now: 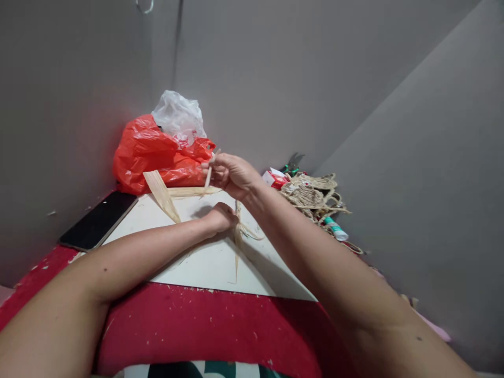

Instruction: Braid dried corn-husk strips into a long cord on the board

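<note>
My left hand (221,218) is closed low over a white board (179,268). From it a braid of dried corn-husk strips (238,233) sticks out, its loose ends fanning toward me and to the right. Higher up and farther away, my right hand (234,173) pinches a narrow pale husk strip (208,177) between thumb and fingers, clear of the board. A wide flat husk (160,194) leans at the board's left side, and another husk piece (192,192) lies along its back edge. My left fingers are mostly hidden from this angle.
Red and white plastic bags (151,152) stand at the back left against the grey wall. A black phone (100,220) lies left of the board. On the right are coiled rope (309,191), a small red-and-white box (275,178) and a green-and-white tube (335,229). Scraps dot the red cloth (212,320).
</note>
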A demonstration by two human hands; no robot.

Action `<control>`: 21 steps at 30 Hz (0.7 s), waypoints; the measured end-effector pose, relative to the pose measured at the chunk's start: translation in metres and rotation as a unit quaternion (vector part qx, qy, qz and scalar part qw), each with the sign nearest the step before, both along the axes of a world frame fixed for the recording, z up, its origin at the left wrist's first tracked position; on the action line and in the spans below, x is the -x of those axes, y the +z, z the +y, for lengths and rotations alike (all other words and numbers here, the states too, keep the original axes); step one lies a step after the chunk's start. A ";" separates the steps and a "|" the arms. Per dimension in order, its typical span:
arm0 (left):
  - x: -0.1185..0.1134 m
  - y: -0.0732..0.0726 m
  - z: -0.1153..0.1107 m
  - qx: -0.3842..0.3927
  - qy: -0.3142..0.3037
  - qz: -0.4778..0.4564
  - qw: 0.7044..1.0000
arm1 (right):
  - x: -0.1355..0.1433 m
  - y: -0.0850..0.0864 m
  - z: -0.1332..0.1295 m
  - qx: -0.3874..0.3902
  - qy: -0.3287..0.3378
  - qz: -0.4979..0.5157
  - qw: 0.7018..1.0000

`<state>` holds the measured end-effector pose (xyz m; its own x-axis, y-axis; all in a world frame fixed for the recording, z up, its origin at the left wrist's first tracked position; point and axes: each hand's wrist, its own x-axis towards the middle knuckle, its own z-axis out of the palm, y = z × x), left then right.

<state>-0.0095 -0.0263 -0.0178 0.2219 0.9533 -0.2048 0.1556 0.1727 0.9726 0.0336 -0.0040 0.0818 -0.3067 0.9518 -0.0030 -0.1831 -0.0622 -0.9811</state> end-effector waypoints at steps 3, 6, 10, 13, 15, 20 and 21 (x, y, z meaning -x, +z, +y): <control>0.000 0.002 -0.004 -0.022 -0.024 0.036 0.999 | -0.038 0.018 -0.013 -0.037 -0.014 -0.005 0.999; 0.003 0.006 -0.002 -0.018 -0.051 0.025 0.998 | -0.075 0.020 -0.028 -0.058 -0.045 -0.076 0.994; 0.005 0.006 0.004 0.012 -0.066 -0.001 0.998 | -0.111 -0.007 -0.042 -0.015 -0.072 -0.159 0.985; 0.005 0.008 0.005 0.021 -0.067 -0.014 0.997 | -0.125 -0.035 -0.046 0.020 -0.068 -0.220 0.973; 0.005 0.010 0.004 0.030 -0.060 -0.016 0.998 | -0.128 -0.051 -0.047 0.019 -0.058 -0.249 0.966; 0.005 0.013 0.003 0.039 -0.063 -0.027 0.997 | -0.124 -0.072 -0.045 -0.048 -0.038 -0.328 0.943; 0.005 0.013 0.004 0.039 -0.064 -0.028 0.997 | -0.122 -0.074 -0.044 -0.057 -0.039 -0.345 0.936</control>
<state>-0.0142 -0.0227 -0.0048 0.3545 0.8980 -0.2606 0.1280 0.2295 0.9648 0.1560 -0.0483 0.0081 -0.1995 0.9772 -0.0720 0.4970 0.0376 -0.8669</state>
